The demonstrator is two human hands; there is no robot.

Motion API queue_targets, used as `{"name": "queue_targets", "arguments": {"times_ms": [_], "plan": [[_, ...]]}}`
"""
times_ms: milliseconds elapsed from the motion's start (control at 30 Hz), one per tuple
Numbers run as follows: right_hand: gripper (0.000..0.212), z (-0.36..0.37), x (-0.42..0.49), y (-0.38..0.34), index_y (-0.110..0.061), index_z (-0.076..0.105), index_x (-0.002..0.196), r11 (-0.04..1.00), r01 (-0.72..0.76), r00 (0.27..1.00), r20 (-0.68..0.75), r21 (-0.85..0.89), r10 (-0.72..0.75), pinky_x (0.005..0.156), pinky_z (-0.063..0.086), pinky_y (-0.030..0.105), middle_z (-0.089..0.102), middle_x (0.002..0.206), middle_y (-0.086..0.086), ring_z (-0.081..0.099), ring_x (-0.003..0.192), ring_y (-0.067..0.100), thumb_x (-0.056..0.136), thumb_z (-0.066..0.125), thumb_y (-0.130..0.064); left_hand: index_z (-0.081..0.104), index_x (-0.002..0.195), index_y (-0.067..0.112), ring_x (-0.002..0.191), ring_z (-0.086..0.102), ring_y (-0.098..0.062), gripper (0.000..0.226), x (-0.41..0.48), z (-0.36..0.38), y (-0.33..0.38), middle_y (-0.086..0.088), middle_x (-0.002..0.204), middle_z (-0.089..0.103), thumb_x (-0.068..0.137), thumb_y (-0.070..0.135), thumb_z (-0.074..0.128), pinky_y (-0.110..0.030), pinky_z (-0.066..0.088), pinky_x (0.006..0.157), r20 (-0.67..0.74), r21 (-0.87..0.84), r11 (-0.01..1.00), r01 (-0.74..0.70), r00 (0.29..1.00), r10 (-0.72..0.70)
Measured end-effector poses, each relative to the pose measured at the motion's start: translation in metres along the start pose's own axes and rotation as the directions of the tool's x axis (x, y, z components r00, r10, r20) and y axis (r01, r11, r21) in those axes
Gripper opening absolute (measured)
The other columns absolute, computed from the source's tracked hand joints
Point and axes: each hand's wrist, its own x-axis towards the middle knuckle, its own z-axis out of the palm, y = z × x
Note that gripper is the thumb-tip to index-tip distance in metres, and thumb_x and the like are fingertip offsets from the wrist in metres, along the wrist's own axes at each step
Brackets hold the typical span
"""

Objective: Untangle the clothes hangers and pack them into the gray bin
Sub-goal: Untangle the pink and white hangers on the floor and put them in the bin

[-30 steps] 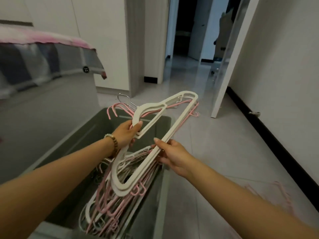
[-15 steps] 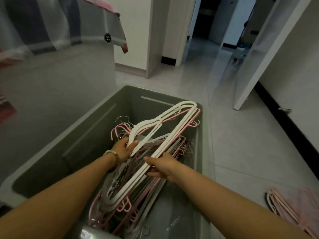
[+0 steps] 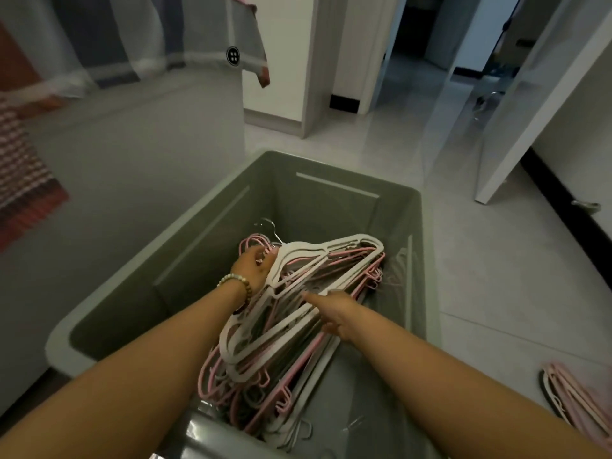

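Two bare hands press white hangers onto a tangled pile inside the gray bin.

Smooth-walled gray bin [image 3: 205, 246] sits on pale tile; left hand [image 3: 255, 267] curls closed around the white hangers [image 3: 298, 260] at their necks, right hand [image 3: 332, 312] lies open-fingered on their flat plastic bar, above thin pink hangers [image 3: 265, 397]; another pink bundle [image 3: 578, 397] lies on the floor, far right.

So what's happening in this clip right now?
A person is laying a bundle of white hangers onto the pink and white pile inside the gray bin. The left hand grips the hook end and the right hand rests on the lower bar. More pink hangers lie on the floor at right.
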Motion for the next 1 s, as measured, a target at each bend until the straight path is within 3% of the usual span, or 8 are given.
{"name": "queue_targets", "arguments": {"times_ms": [133,333,500,567,633,733,933,1000], "plan": [[0.045,-0.013,-0.020,-0.015,-0.008,0.050,0.131,0.988,0.134,0.990,0.035,0.070,-0.137,0.088,0.049,0.028,0.060,0.119,0.005,0.057,0.105,0.016,0.091,0.059,-0.027,0.051,0.129,0.007,0.116,0.054,-0.023,0.051,-0.014,0.005,0.021,-0.010,0.128,0.057,0.095,0.043,0.039,-0.037,0.042,0.102,-0.050,-0.047,0.990,-0.132,0.990,0.130],[0.039,-0.091,-0.073,-0.029,-0.018,0.052,0.126,0.913,0.324,0.923,0.130,0.249,-0.363,0.094,0.049,0.029,0.062,0.122,0.001,0.058,0.116,0.017,0.089,0.060,-0.024,0.053,0.125,0.009,0.102,0.048,-0.005,0.039,-0.049,0.036,0.087,0.006,0.110,0.053,0.098,0.033,0.037,-0.003,0.032,0.074,-0.115,-0.124,0.900,-0.419,0.907,0.406],[0.049,-0.206,-0.112,0.004,-0.026,0.060,0.119,0.851,0.464,0.877,0.003,0.246,-0.480,0.093,0.052,0.031,0.067,0.119,-0.008,0.065,0.110,0.013,0.072,0.068,-0.037,0.054,0.123,0.008,0.101,0.050,-0.004,0.035,-0.078,0.090,0.143,0.005,0.109,0.055,0.098,0.027,0.039,0.005,0.034,0.069,-0.010,-0.124,0.820,-0.558,0.828,0.561],[0.053,-0.250,-0.120,0.034,-0.025,0.059,0.119,0.866,0.457,0.890,-0.088,0.204,-0.448,0.092,0.050,0.031,0.066,0.122,-0.006,0.065,0.110,0.014,0.069,0.069,-0.038,0.056,0.121,0.010,0.102,0.052,-0.006,0.034,-0.088,0.117,0.165,0.005,0.110,0.057,0.098,0.029,0.040,0.002,0.036,0.075,0.034,-0.089,0.783,-0.616,0.783,0.621],[0.043,-0.289,-0.123,0.073,-0.023,0.058,0.119,0.898,0.413,0.905,-0.179,0.154,-0.386,0.088,0.049,0.029,0.063,0.124,-0.002,0.063,0.110,0.015,0.078,0.065,-0.033,0.057,0.122,0.014,0.108,0.053,-0.009,0.036,-0.096,0.147,0.181,0.003,0.117,0.060,0.097,0.034,0.040,-0.013,0.039,0.090,0.111,-0.044,0.752,-0.657,0.745,0.658],[0.030,-0.343,-0.125,0.139,-0.020,0.057,0.119,0.941,0.327,0.902,-0.325,0.086,-0.284,0.090,0.047,0.030,0.061,0.125,0.005,0.060,0.111,0.017,0.089,0.059,-0.023,0.054,0.124,0.018,0.116,0.052,-0.013,0.043,-0.106,0.201,0.194,0.001,0.127,0.057,0.096,0.044,0.036,-0.029,0.042,0.099,0.262,0.005,0.751,-0.660,0.726,0.636],[0.047,-0.411,-0.132,0.255,-0.011,0.052,0.130,0.993,0.115,0.838,-0.534,-0.028,-0.112,0.098,0.038,0.033,0.051,0.136,0.008,0.049,0.121,0.021,0.087,0.064,-0.027,0.055,0.122,0.013,0.116,0.054,-0.022,0.045,-0.135,0.315,0.165,-0.004,0.124,0.058,0.095,0.044,0.037,-0.023,0.036,0.089,0.480,0.069,0.884,-0.463,0.792,0.378],[0.053,-0.427,-0.132,0.286,-0.012,0.050,0.131,0.998,0.055,0.796,-0.602,-0.033,-0.064,0.099,0.036,0.033,0.045,0.142,0.010,0.045,0.127,0.023,0.085,0.067,-0.029,0.059,0.111,0.014,0.104,0.055,-0.015,0.043,-0.144,0.347,0.146,-0.001,0.110,0.059,0.096,0.045,0.034,-0.023,0.036,0.086,0.510,0.077,0.928,-0.364,0.814,0.278]]}}
